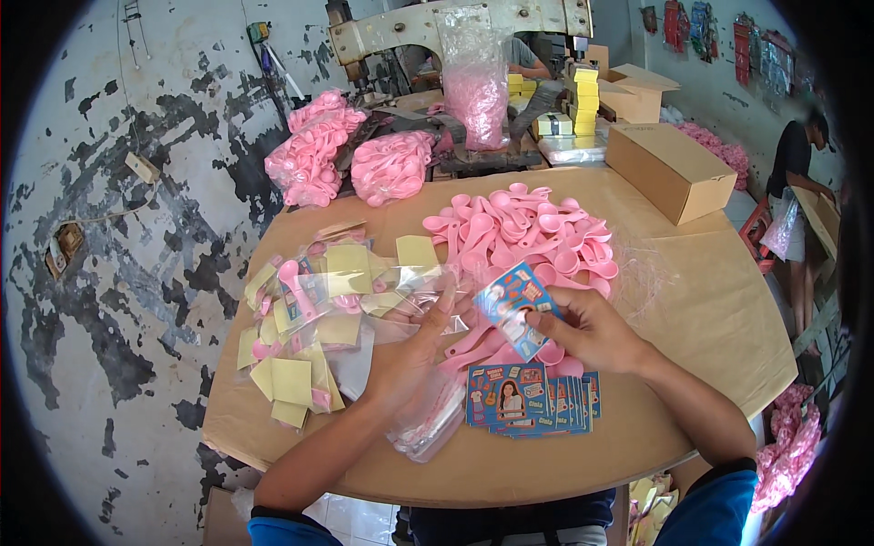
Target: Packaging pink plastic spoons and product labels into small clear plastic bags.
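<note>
My right hand (596,332) pinches a blue printed card (512,296), tilted above a pile of pink plastic scoops (510,227). Left of it, my left hand (414,350) has its thumb up and its fingers closed on a clear plastic bag (401,291); the film makes its edges hard to follow. Below my right hand lies a fanned stack of similar blue cards (528,405). Beneath my left wrist rests a stack of flat clear bags (428,423). To the left is a heap of clear packets with yellow cards (291,382) and pink scoops.
Two big bags of pink scoops (391,168) sit at the table's back left. A metal machine (391,41) stands behind, with yellow stacks (584,96) beside it. A closed cardboard box (669,173) occupies the back right. Another person (792,173) stands far right.
</note>
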{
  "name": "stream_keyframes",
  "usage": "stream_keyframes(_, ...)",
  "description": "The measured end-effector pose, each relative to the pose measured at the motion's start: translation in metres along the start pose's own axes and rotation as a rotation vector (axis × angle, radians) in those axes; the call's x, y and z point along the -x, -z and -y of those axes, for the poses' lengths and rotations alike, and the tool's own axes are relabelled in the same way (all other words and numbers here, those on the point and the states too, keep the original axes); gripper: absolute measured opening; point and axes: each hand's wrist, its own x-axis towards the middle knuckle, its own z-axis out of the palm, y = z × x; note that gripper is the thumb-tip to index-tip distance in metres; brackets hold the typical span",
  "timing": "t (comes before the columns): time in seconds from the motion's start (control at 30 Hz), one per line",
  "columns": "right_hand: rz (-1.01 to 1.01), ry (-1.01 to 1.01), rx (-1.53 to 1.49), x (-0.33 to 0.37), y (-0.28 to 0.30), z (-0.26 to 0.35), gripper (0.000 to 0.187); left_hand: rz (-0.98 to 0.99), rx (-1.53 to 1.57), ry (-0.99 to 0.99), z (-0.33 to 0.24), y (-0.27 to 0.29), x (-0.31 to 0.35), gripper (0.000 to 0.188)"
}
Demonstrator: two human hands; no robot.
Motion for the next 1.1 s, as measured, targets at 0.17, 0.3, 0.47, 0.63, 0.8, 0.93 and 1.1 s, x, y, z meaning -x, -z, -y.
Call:
stream_keyframes(0.17,0.059,-0.067,0.041,0.004,-0.002,0.015,0.02,-0.021,0.001,0.066,0.003,-0.003,0.003,0.041)
stream_keyframes(0.3,0.102,-0.072,0.148,0.004,-0.006,0.034,0.018,0.066,0.072,0.072,0.009,-0.001,0.004,0.043)
stream_keyframes(0.47,0.149,0.022,0.157,0.007,-0.005,0.042,0.018,0.106,-0.197,0.213,0.005,-0.005,0.007,0.042)
stream_keyframes(0.63,0.214,-0.032,0.14,0.006,0.001,0.045,0.018,0.14,-0.152,0.082,0.002,-0.004,0.009,0.043)
stream_keyframes(0.8,0.187,0.032,0.09,0.01,-0.006,0.037,0.02,0.137,-0.265,0.259,0.01,-0.002,0.009,0.04)
stream_keyframes(0.93,0.175,-0.012,-0.071,0.01,-0.013,0.028,0.022,0.118,-0.141,0.279,0.004,-0.005,0.01,0.04)
stream_keyframes(1.1,0.131,-0.056,-0.381,0.018,-0.029,0.037,0.026,0.381,-0.392,-0.086,0.02,-0.005,0.013,0.051)
